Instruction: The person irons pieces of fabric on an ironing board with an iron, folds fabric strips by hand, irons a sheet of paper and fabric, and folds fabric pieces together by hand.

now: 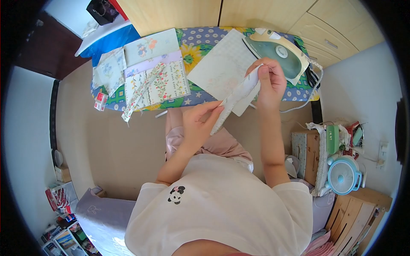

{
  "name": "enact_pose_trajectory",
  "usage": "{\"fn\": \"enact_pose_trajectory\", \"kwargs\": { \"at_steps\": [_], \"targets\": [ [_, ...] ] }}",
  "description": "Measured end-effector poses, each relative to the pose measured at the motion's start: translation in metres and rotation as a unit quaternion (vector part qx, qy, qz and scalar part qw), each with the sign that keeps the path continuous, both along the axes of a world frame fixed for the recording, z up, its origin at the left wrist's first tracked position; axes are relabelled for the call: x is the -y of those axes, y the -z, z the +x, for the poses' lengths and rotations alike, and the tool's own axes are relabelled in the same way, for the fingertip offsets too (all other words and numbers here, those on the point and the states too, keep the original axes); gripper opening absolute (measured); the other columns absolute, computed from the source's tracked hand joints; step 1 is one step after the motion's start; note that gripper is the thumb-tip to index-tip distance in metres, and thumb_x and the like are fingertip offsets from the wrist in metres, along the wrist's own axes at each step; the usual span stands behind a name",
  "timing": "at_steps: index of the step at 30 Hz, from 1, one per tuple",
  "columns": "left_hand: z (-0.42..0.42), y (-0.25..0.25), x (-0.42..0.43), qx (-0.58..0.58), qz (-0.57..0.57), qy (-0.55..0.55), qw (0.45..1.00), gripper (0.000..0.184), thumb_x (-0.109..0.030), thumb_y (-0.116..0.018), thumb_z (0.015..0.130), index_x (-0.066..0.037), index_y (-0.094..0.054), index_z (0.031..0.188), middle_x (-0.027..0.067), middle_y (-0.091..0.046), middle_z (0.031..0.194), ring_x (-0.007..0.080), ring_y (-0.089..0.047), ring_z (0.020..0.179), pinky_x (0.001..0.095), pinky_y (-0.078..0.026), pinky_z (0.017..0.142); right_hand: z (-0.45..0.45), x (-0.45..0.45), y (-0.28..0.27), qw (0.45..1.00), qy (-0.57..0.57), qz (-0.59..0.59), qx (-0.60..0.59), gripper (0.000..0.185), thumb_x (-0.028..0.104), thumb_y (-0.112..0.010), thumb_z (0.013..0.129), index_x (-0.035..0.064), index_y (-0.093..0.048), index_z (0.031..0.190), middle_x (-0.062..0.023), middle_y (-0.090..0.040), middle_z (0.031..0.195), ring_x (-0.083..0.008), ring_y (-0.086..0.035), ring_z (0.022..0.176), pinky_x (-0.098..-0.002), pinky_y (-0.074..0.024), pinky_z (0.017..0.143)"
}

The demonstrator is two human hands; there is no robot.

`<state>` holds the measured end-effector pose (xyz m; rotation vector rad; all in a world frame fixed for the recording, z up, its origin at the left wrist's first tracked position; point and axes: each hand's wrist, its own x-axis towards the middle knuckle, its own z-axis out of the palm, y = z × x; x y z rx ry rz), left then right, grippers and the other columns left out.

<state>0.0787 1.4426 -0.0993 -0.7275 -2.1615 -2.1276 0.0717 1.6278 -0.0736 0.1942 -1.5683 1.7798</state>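
Note:
A narrow white folded strip of fabric (pixel 235 96) is stretched slantwise between my two hands, above the near edge of the ironing board (pixel 197 94). My right hand (pixel 271 81) pinches its upper end between thumb and fingers, close to the iron. Lower down, my left hand (pixel 200 123) grips the strip's edge with the fingertips. The iron (pixel 273 53), cream with a green-blue body, rests on the board at the right. A white quilted-looking sheet (pixel 215 64) lies beneath and behind the strip.
On the board's left lie a floral fabric sheet (pixel 173 83), a floral strip (pixel 141 94), a pale folded cloth (pixel 109 70) and a small red-and-white box (pixel 101 101). The iron's cord (pixel 305 104) hangs at the right. A blue fan (pixel 344 176) stands near the wall.

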Motion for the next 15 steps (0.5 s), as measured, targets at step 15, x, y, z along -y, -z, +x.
{"fn": "enact_pose_trajectory", "kwargs": {
  "at_steps": [15],
  "targets": [
    [-0.025,-0.016,0.021,-0.088,-0.261,0.133,0.952,0.015,-0.006,-0.056,0.088,-0.003,-0.067,0.098,0.0093,-0.068,0.086,0.0196,-0.063,0.076,0.0248,-0.047,0.072,0.024,-0.026,-0.035,0.84,0.027,0.541,0.007,0.037,0.02,-0.07,0.079,0.0129,-0.058,0.113,-0.0033,-0.063,0.103,-0.023,-0.057,0.099,-0.0376,-0.0383,0.09]
  ]
}}
